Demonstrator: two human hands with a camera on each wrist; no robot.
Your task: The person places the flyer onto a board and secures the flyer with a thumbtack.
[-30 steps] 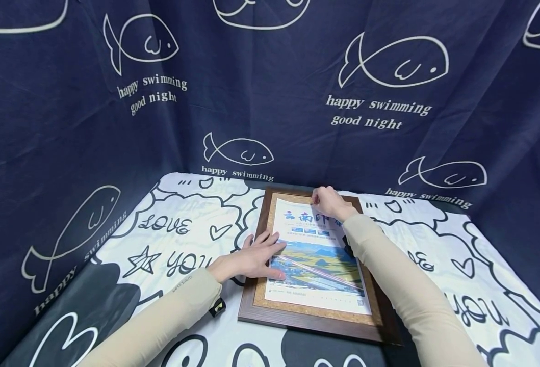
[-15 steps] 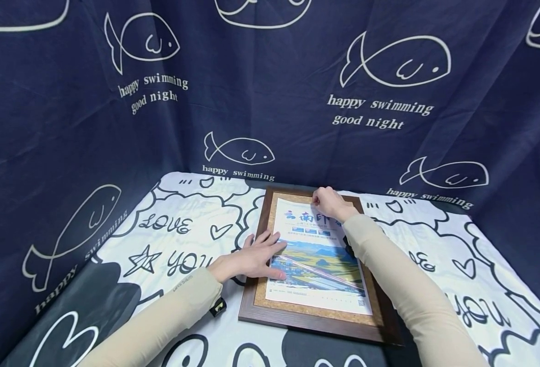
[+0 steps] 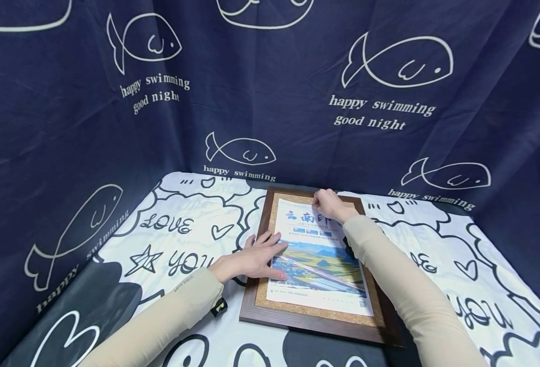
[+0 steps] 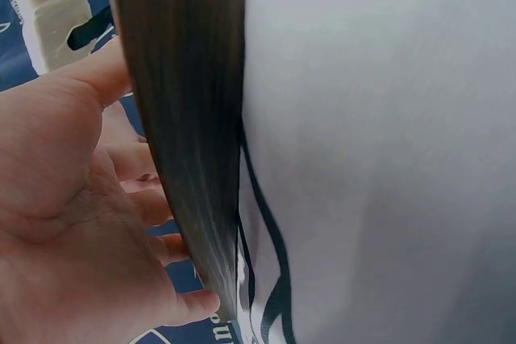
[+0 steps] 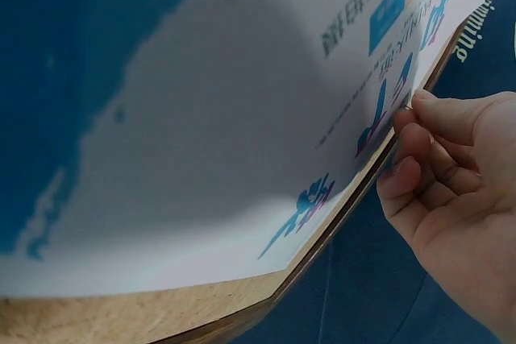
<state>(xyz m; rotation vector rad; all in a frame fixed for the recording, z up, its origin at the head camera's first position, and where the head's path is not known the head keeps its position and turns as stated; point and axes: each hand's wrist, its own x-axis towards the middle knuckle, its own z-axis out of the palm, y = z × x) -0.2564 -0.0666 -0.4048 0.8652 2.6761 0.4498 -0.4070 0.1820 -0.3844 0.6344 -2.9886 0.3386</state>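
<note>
A cork board [image 3: 270,298] in a dark brown wooden frame lies on the covered table. On it is a white poster [image 3: 297,224] with blue and purple lettering and a landscape picture. My left hand [image 3: 256,257] spreads its fingers over the poster's left side and the frame; in the left wrist view its palm shows beside the brown frame edge [image 4: 185,118]. At the poster's top edge, my right hand [image 3: 329,204] pinches with thumb and forefinger. A small gold-coloured pin-like piece [image 5: 409,105] shows at those fingertips in the right wrist view, mostly hidden.
A white tablecloth [image 3: 169,204] with black doodles spreads under and around the board. Navy curtains [image 3: 297,127] with fish drawings hang close behind the board's top edge and at the sides.
</note>
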